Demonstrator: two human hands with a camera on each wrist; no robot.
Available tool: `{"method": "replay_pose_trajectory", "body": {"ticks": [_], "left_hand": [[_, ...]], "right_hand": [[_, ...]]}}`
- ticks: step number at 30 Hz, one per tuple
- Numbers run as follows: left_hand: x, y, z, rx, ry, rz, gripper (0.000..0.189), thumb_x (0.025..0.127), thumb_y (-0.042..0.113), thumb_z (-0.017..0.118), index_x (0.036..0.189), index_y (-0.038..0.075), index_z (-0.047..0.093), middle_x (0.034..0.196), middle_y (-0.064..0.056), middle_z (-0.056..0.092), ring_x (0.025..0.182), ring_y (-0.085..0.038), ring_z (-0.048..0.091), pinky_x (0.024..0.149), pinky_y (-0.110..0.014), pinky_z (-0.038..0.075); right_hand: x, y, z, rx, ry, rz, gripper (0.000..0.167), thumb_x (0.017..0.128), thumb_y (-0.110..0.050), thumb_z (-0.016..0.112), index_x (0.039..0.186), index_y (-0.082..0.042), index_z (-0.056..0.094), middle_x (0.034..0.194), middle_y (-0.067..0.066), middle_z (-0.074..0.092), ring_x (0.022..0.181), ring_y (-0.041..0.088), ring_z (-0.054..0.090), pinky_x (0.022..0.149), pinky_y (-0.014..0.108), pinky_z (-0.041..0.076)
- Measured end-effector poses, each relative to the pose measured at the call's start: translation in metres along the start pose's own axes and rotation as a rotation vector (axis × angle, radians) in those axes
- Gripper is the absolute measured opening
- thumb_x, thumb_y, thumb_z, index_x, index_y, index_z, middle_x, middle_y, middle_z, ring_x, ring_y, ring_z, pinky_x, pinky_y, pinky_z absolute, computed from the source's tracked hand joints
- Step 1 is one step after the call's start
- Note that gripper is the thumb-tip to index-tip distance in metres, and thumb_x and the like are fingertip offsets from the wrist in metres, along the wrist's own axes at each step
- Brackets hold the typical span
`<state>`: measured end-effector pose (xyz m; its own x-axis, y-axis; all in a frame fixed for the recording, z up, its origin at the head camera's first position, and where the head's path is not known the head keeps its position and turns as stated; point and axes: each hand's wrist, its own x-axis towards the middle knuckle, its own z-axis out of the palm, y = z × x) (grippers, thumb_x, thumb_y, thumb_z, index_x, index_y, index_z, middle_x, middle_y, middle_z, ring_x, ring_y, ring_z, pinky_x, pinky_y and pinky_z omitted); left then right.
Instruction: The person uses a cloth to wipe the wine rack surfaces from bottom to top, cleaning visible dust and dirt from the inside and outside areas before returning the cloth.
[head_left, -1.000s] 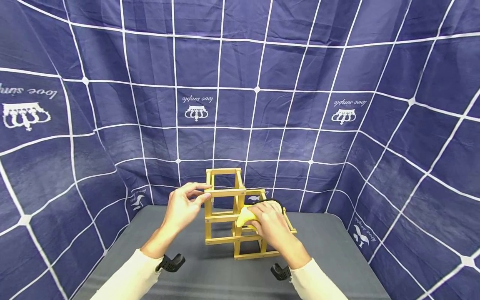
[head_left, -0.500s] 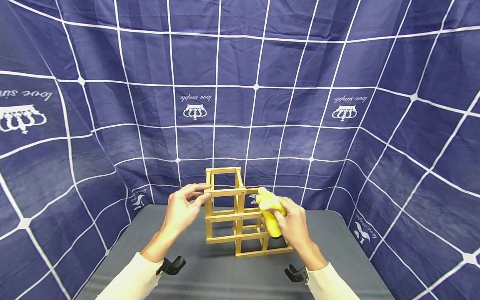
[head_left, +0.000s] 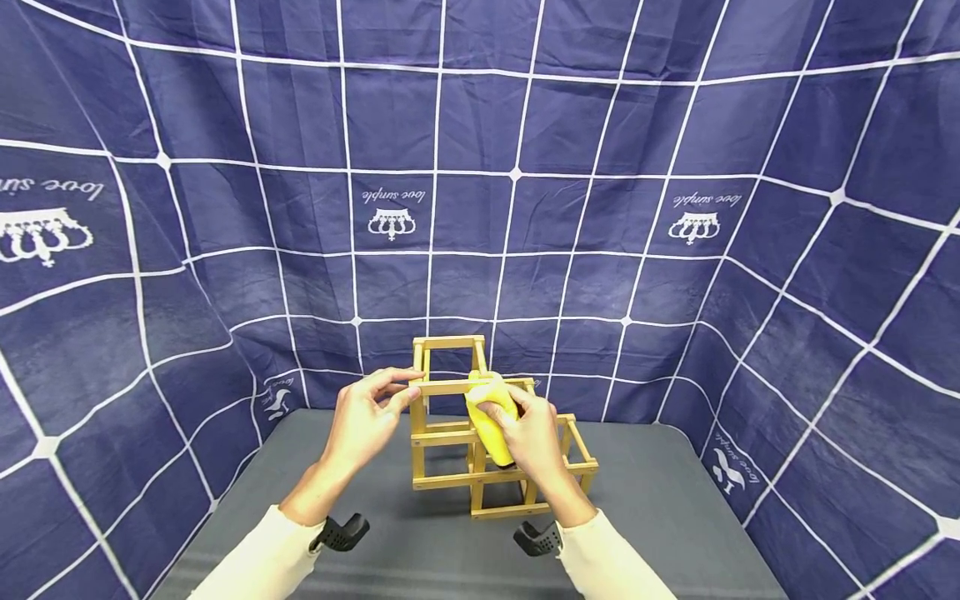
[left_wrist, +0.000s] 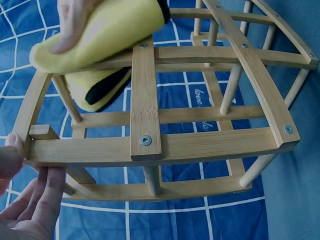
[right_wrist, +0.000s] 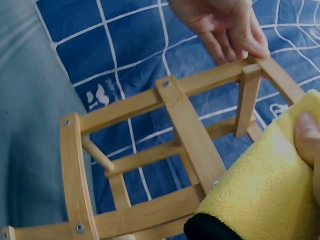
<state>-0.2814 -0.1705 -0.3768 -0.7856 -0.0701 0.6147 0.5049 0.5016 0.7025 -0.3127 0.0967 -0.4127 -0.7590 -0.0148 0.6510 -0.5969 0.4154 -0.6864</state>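
Note:
A stepped wooden rack (head_left: 450, 387) of light slats and dowels stands in the middle of the head view. At its upper left corner my left hand (head_left: 367, 417) pinches the end of a rail, thumb on one side and fingers on the other, as the left wrist view shows. My right hand (head_left: 534, 437) grips a folded yellow cloth (head_left: 491, 425) with black edging. The cloth (left_wrist: 115, 30) is wrapped over a rail in the left wrist view. In the right wrist view, the cloth (right_wrist: 270, 170) covers part of the rack's slats (right_wrist: 192, 130).
The rack stands on a dark grey table surface (head_left: 420, 550). Behind and on both sides hangs a blue curtain (head_left: 480, 208) with white grid lines and printed motifs. Black wrist mounts (head_left: 341, 533) sit on both forearms.
My right hand first swung the yellow cloth right and turned it, then brought it back left to the rack's middle post. The left hand has kept its pinch on the corner.

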Motion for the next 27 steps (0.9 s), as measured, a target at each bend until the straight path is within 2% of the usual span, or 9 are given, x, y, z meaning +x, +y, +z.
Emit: {"method": "replay_pose_trajectory", "body": {"ticks": [5,8,11,13,16,18,20,23,27], "left_hand": [[-0.001,0.002,0.0,0.005,0.001,-0.004,0.026,0.102,0.006,0.09,0.123,0.022,0.091,0.125,-0.002,0.089,0.106,-0.022,0.087,0.09,-0.013,0.065],[-0.001,0.004,-0.001,0.024,0.005,-0.005,0.027,0.102,0.008,0.09,0.124,0.023,0.091,0.128,-0.003,0.089,0.107,-0.023,0.088,0.092,-0.022,0.069],[-0.001,0.005,-0.002,0.034,0.002,-0.015,0.028,0.103,0.008,0.09,0.126,0.022,0.091,0.13,-0.003,0.088,0.108,-0.025,0.088,0.095,-0.034,0.071],[-0.001,0.006,-0.003,0.031,-0.003,-0.022,0.028,0.103,0.009,0.09,0.127,0.022,0.09,0.132,-0.004,0.087,0.109,-0.026,0.088,0.096,-0.034,0.071],[-0.001,0.005,-0.004,0.015,-0.02,-0.019,0.028,0.103,0.008,0.089,0.129,0.019,0.09,0.136,-0.007,0.086,0.11,-0.029,0.088,0.093,-0.025,0.069],[-0.001,0.004,-0.005,0.003,-0.034,-0.003,0.027,0.104,0.007,0.088,0.13,0.015,0.09,0.138,-0.011,0.085,0.113,-0.031,0.088,0.092,-0.019,0.067],[0.0,0.003,-0.007,0.006,-0.045,0.027,0.026,0.104,0.006,0.088,0.129,0.011,0.09,0.139,-0.013,0.084,0.116,-0.032,0.087,0.091,-0.015,0.067],[0.002,0.004,-0.01,0.029,-0.054,0.062,0.024,0.104,0.005,0.088,0.128,0.01,0.09,0.136,-0.012,0.084,0.116,-0.03,0.085,0.091,-0.012,0.066],[0.004,0.006,-0.013,0.049,-0.065,0.068,0.025,0.104,0.005,0.087,0.127,0.012,0.091,0.129,-0.009,0.082,0.111,-0.026,0.084,0.09,-0.013,0.066]], "right_hand": [[0.002,0.002,-0.002,-0.173,-0.091,-0.007,0.023,0.094,-0.027,0.1,0.112,-0.015,0.092,0.089,0.003,0.086,0.076,0.013,0.071,0.067,0.023,0.058],[0.001,0.003,-0.006,-0.275,-0.149,-0.051,0.019,0.091,-0.03,0.102,0.1,-0.018,0.09,0.081,-0.005,0.078,0.074,0.011,0.061,0.064,0.025,0.049],[-0.002,0.004,-0.006,-0.312,-0.127,-0.106,0.02,0.089,-0.029,0.103,0.1,-0.018,0.091,0.083,-0.006,0.079,0.075,0.015,0.063,0.065,0.029,0.05],[-0.008,0.006,-0.004,-0.29,-0.051,-0.119,0.023,0.088,-0.026,0.104,0.106,-0.016,0.092,0.091,-0.002,0.086,0.08,0.019,0.071,0.068,0.032,0.057],[-0.019,0.009,0.003,-0.206,0.125,-0.09,0.028,0.088,-0.021,0.104,0.113,-0.014,0.093,0.101,0.004,0.09,0.084,0.021,0.077,0.071,0.032,0.061],[-0.028,0.011,0.007,-0.102,0.237,-0.059,0.028,0.09,-0.017,0.102,0.115,-0.012,0.092,0.106,0.007,0.09,0.086,0.018,0.078,0.072,0.026,0.062],[-0.037,0.012,0.011,0.001,0.322,-0.063,0.027,0.093,-0.014,0.1,0.117,-0.01,0.09,0.106,0.007,0.088,0.087,0.012,0.075,0.073,0.02,0.061],[-0.048,0.01,0.019,0.136,0.371,-0.159,0.033,0.093,-0.003,0.097,0.124,-0.005,0.084,0.115,0.012,0.085,0.097,0.008,0.075,0.079,0.015,0.063],[-0.057,0.004,0.034,0.163,0.356,-0.347,0.045,0.087,0.006,0.099,0.127,-0.002,0.081,0.118,0.016,0.082,0.102,0.013,0.078,0.088,0.014,0.065]]}}
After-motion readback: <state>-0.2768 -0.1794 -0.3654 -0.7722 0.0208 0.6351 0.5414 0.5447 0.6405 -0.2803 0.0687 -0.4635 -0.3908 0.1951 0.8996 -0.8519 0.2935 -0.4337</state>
